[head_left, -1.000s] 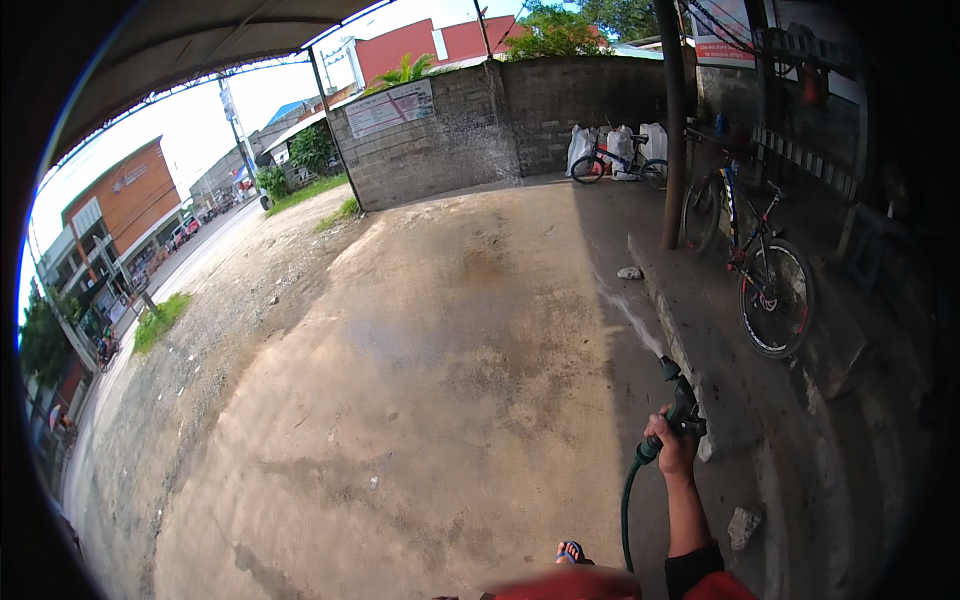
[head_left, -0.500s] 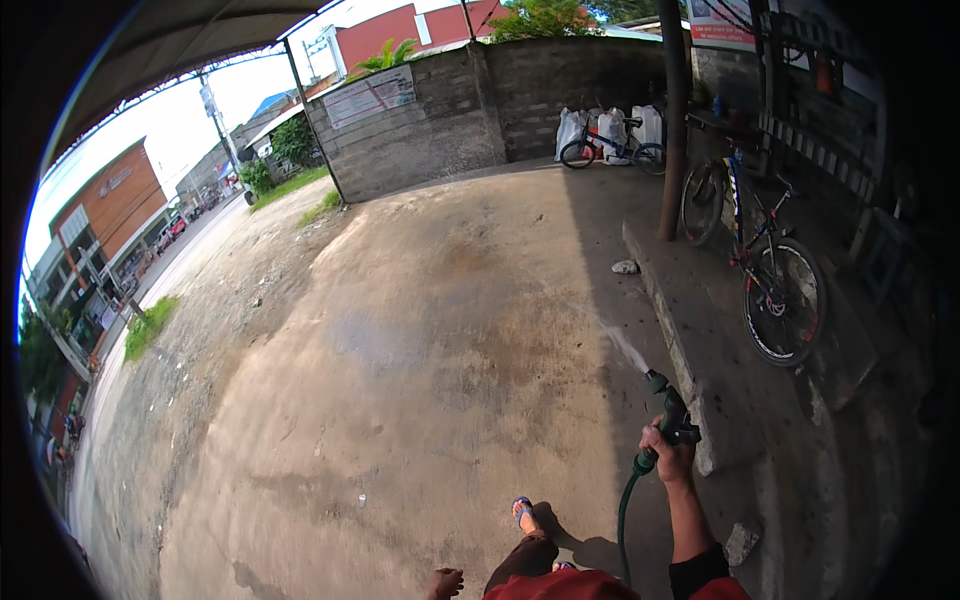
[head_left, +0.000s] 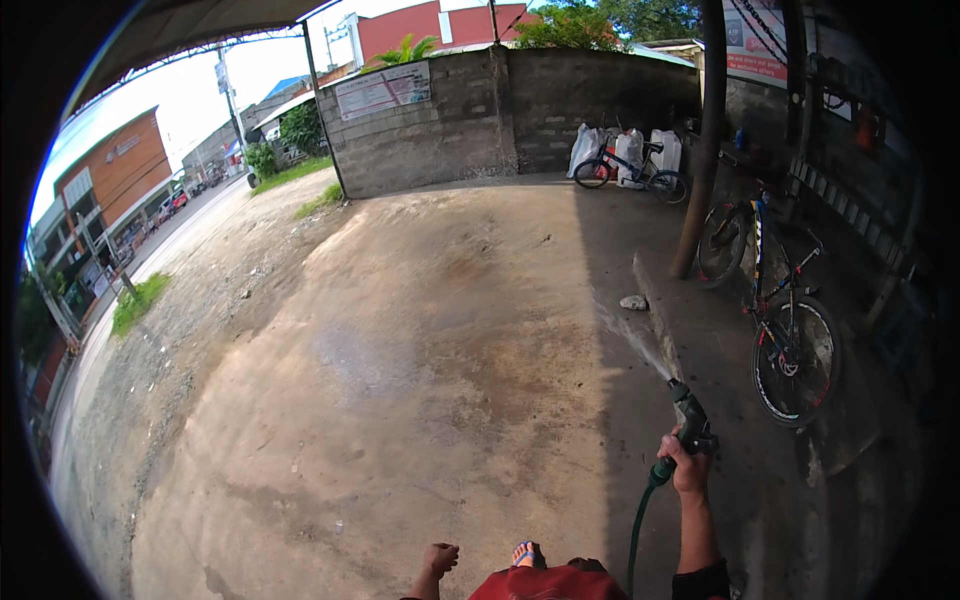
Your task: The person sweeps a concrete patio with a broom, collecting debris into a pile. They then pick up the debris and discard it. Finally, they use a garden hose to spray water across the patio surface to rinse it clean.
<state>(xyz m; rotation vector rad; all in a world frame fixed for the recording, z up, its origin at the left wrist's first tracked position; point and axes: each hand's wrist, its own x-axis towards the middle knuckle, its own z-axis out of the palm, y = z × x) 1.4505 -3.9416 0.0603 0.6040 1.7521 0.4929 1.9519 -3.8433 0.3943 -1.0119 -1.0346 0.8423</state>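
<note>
My right hand [head_left: 684, 466] is wrapped round the grip of a dark green hose spray nozzle [head_left: 692, 412]. A white spray of water [head_left: 645, 350] leaves its tip, heading forward and to the left. From the base of the grip a green hose [head_left: 637, 525] hangs down past the lower edge. My left hand [head_left: 441, 559] is low beside my body, its fingers curled and nothing seen in them. Below the spray lies the concrete floor [head_left: 480, 400], stained and damp in patches.
A mountain bike [head_left: 785, 350] stands on the right behind a pole [head_left: 704, 150]. A broken stone [head_left: 633, 302] lies by the raised edge. At the back, a small bicycle [head_left: 630, 172] and white bags [head_left: 585, 148] stand before the block wall [head_left: 430, 140]. Gravel [head_left: 215, 330] borders the left.
My view has tilted up and shifted as I stepped. The nozzle keeps spraying in my right hand, now slightly farther right in view. My left hand shows more.
</note>
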